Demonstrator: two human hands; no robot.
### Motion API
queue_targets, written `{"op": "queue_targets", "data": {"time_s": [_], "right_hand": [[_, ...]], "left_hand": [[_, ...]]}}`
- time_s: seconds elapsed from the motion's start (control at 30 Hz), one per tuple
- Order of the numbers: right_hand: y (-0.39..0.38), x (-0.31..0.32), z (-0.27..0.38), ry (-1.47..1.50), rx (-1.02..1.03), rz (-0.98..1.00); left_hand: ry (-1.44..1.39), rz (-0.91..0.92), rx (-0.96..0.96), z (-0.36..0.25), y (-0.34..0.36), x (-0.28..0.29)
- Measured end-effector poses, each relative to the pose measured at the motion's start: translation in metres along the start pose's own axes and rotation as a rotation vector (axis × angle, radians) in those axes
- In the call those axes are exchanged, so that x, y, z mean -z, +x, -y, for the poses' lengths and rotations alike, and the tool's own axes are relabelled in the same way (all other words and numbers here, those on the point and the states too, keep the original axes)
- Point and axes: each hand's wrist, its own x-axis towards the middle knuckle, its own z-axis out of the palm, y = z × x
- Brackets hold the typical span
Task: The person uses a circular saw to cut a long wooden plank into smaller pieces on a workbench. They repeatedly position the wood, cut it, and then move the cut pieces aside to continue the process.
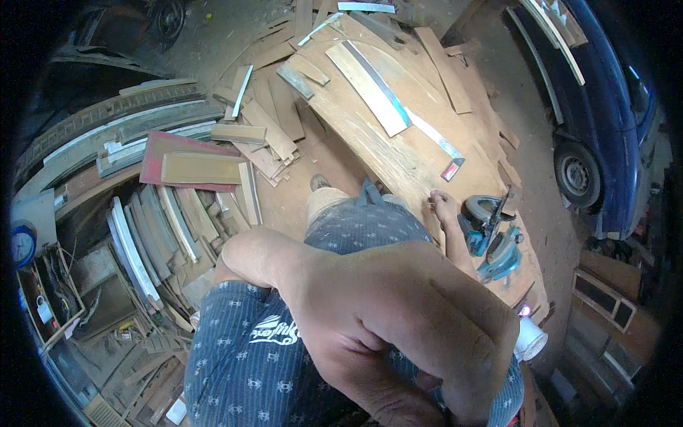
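Observation:
My right hand, its fingers curled, is on the plywood worktop near its edge; whether it holds anything is unclear. Just right of it lies a teal circular saw. Ahead, a pale board lies with a dark strip along it, and a narrow flat metal tool with a red patch at its end reaches from that board toward my right hand. I cannot make out my left hand among the bare arms and body that fill the lower middle.
Stacked offcuts, a red panel and long planks crowd the left side. A blue car stands at the right, with overhanging strips beside it. A white bucket is at lower right, near framed panels.

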Motion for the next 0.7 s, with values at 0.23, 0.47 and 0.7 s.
{"op": "queue_targets", "data": {"time_s": [0.23,0.47,0.7], "right_hand": [[0.025,0.047,0.008,-0.038,0.027,0.122],[0.064,0.054,-0.016,0.078,0.029,0.242],[0.081,0.050,-0.003,0.060,0.040,0.260]], "left_hand": [[0.007,0.114,0.058,0.062,0.033,0.030],[0.702,-0.003,0.273,0.047,-0.006,0.051],[1.315,-0.812,0.897,0.063,-0.129,0.081]]}}
